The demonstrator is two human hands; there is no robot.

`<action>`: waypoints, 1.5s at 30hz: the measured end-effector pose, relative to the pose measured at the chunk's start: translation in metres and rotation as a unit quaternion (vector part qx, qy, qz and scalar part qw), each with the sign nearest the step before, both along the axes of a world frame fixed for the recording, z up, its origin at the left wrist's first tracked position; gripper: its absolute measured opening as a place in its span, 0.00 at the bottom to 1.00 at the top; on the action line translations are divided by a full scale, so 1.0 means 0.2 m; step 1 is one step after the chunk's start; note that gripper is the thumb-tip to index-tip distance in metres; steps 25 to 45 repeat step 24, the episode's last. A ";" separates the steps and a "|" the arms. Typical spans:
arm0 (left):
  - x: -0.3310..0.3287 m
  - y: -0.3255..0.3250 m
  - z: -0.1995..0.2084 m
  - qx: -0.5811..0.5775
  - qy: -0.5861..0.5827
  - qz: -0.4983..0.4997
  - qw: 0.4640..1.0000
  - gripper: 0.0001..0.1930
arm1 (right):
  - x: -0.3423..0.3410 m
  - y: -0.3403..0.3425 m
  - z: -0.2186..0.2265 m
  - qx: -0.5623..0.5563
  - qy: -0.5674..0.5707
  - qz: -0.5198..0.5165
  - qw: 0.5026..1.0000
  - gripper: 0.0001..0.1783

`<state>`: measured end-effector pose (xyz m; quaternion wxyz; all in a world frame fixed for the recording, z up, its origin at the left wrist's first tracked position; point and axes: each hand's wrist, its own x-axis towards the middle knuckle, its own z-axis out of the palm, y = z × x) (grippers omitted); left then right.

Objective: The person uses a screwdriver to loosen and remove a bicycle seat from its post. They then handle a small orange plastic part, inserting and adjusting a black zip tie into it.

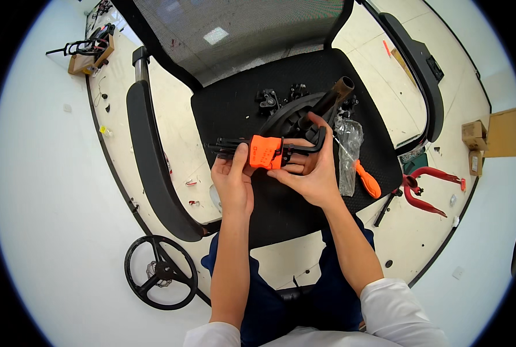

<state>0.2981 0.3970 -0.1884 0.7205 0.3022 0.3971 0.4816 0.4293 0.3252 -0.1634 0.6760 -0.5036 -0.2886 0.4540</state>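
Over the chair seat I hold a hex key set [265, 152], black L-shaped keys in a bright orange holder. My left hand [233, 182] is closed round the holder's left side, thumb on its front, with the long key ends sticking out to the left. My right hand [316, 176] grips the set at its right side, fingers about the bent ends; the largest key stands up beside the index finger. Behind the hands lies a dark round part with a tube [334, 95]. An orange-handled screwdriver [368, 180] rests right of my right hand, beside a clear plastic bag [348, 150].
The black office chair seat [223, 110] has armrests on both sides, the left armrest [154, 156] and the right [417, 75]. Small black clamp-like parts [268, 101] lie on it. On the floor are a steering wheel [161, 272], a red fork [428, 188] and cardboard boxes [475, 136].
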 end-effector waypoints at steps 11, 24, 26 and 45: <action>-0.02 0.01 0.00 -0.036 -0.003 0.005 0.999 0.07 | -0.06 0.05 -0.02 -0.052 -0.020 -0.062 0.997 0.50; 0.01 -0.06 0.00 0.057 -0.029 -0.023 0.998 0.13 | -0.06 0.03 -0.06 -0.009 0.017 -0.085 0.996 0.41; 0.01 -0.06 0.00 0.057 -0.029 -0.023 0.998 0.13 | -0.06 0.03 -0.06 -0.009 0.017 -0.085 0.996 0.41; 0.01 -0.06 0.00 0.057 -0.029 -0.023 0.998 0.13 | -0.06 0.03 -0.06 -0.009 0.017 -0.085 0.996 0.41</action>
